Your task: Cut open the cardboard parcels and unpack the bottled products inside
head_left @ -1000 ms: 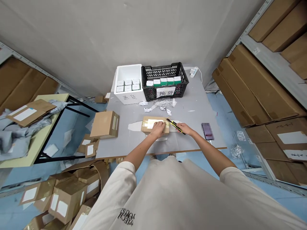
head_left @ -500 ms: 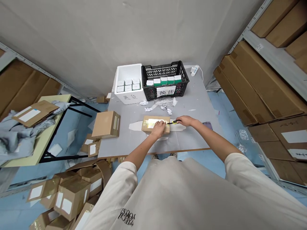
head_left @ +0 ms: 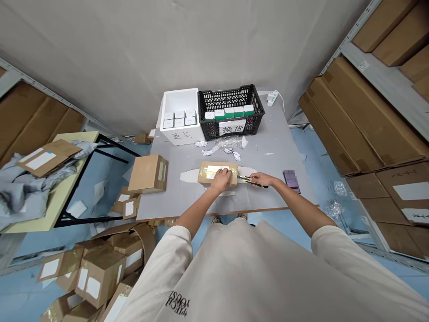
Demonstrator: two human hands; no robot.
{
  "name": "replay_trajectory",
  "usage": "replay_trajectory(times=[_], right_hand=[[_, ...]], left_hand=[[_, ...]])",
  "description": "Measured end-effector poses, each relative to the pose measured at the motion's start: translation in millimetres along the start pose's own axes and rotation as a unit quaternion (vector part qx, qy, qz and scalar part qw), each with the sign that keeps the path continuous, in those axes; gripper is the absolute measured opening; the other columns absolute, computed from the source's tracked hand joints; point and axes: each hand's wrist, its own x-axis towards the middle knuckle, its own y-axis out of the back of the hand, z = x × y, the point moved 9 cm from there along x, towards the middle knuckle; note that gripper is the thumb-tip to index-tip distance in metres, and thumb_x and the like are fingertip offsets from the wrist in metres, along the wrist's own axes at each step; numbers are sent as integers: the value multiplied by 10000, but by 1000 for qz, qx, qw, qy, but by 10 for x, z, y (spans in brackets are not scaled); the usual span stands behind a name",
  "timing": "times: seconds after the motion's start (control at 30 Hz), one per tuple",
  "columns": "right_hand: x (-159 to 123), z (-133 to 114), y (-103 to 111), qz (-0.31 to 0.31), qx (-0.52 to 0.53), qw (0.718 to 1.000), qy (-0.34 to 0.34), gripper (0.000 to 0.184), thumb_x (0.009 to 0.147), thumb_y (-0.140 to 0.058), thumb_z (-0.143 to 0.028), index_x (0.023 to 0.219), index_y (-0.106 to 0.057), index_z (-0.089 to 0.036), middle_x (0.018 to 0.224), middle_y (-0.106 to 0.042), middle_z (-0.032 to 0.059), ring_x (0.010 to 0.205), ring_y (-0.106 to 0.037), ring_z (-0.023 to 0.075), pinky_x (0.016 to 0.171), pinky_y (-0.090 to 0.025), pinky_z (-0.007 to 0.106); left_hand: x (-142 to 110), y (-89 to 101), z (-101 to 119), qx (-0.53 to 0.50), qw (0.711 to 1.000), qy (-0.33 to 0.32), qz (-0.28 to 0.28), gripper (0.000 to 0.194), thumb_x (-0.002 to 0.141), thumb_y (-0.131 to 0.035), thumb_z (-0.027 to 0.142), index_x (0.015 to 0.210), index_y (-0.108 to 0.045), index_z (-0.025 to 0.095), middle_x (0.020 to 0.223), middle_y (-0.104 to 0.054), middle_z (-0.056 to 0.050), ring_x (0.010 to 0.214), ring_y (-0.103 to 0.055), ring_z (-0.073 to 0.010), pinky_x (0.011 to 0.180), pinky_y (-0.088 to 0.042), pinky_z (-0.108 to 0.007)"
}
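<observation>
A small cardboard box (head_left: 203, 172) with yellowish tape and a white label lies on the grey table (head_left: 187, 201). My left hand (head_left: 221, 180) holds it down from above, fingers bent over the top. In my right hand (head_left: 260, 179) is a black and yellow utility knife (head_left: 248, 180), its blade pointing left at the box's right end. Whether the blade is cutting in cannot be made out. Pale worn patches (head_left: 189, 176) show on the tabletop around the box.
Behind stand a white foam box (head_left: 182, 136) and a black crate (head_left: 258, 120), both holding small white boxes. Crumpled paper (head_left: 207, 153) and clear plastic (head_left: 228, 142) lie before them. A larger carton (head_left: 144, 175) sits left, a phone (head_left: 291, 181) right. Cartons (head_left: 100, 268) crowd the floor.
My right hand and the utility knife have moved a little toward me, and the knife now slants. The phone behind my forearm has come into fuller view. My left hand stays on the box.
</observation>
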Motion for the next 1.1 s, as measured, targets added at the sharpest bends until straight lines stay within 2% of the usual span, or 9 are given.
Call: replay_trajectory(times=[0.13, 0.23, 0.3, 0.37, 0.47, 0.53, 0.77, 0.97, 1.1], right_hand=[[-146, 37, -18, 78, 82, 994, 7, 362, 896, -629, -566, 886, -627, -205, 770, -740, 33, 652, -665, 177, 549, -473, 246], [-240, 23, 37, 132, 89, 987, 21, 377, 927, -582, -575, 972, -639, -204, 826, -755, 36, 651, -656, 178, 573, -488, 261], [-296, -20, 65, 158, 54, 985, 36, 393, 958, -535, -564, 1044, -670, -205, 858, -757, 33, 685, -659, 185, 635, -512, 282], [-344, -78, 72, 177, -2, 983, 46, 402, 993, -485, -525, 1129, -702, -215, 913, -761, 37, 790, -681, 206, 749, -536, 313], [-406, -206, 61, 205, -100, 971, 71, 385, 1003, -503, -432, 1278, -705, -254, 1136, -752, 61, 1052, -672, 250, 952, -510, 364], [-431, -286, 33, 215, -165, 959, 84, 402, 991, -542, -385, 1354, -681, -282, 1243, -715, 71, 1136, -645, 262, 1005, -485, 369], [-414, -400, -32, 216, -306, 924, 74, 442, 1007, -568, -343, 1437, -639, -273, 1213, -671, 109, 1091, -651, 263, 945, -477, 332], [-397, -445, -85, 240, -301, 921, 67, 440, 1015, -566, -327, 1448, -630, -284, 1209, -660, 107, 1086, -650, 258, 936, -474, 327], [-353, -452, -156, 263, -299, 915, 63, 462, 1024, -542, -332, 1480, -595, -284, 1220, -650, 110, 1104, -628, 264, 944, -470, 341]], left_hand=[[26, 44, -48, -25, 999, 15, 18, 763, 873, -680, 375, 1540, -343, 220, 1415, -500, -150, 1244, -574, -329, 1107, -406, -437], [79, 126, -169, -45, 996, 55, 60, 661, 986, -496, 354, 1596, -279, 222, 1470, -485, -161, 1264, -567, -323, 1065, -431, -435], [117, 166, -249, -42, 993, 78, 83, 551, 1007, -429, 291, 1551, -375, 221, 1491, -491, -153, 1314, -532, -317, 1091, -414, -442], [147, 173, -299, -39, 991, 87, 93, 491, 998, -440, 260, 1487, -462, 235, 1501, -502, -134, 1357, -494, -309, 1129, -385, -448], [170, 142, -332, -43, 991, 84, 94, 463, 976, -487, 248, 1438, -507, 260, 1508, -508, -112, 1408, -447, -299, 1171, -347, -459], [186, 121, -336, -38, 992, 77, 92, 454, 959, -516, 239, 1412, -521, 264, 1510, -502, -112, 1439, -413, -297, 1192, -318, -471], [300, 112, -256, 8, 997, 32, 71, 513, 897, -573, 206, 1405, -512, 230, 1482, -513, -153, 1431, -409, -319, 1196, -275, -501], [182, 83, -183, 0, 995, 41, 95, 660, 971, -445, 250, 1607, -271, 211, 1594, -428, -174, 1506, -339, -321, 1223, -203, -505], [111, 61, -168, -8, 993, 49, 104, 669, 997, -398, 288, 1637, -215, 228, 1618, -420, -162, 1529, -319, -317, 1234, -180, -516]])
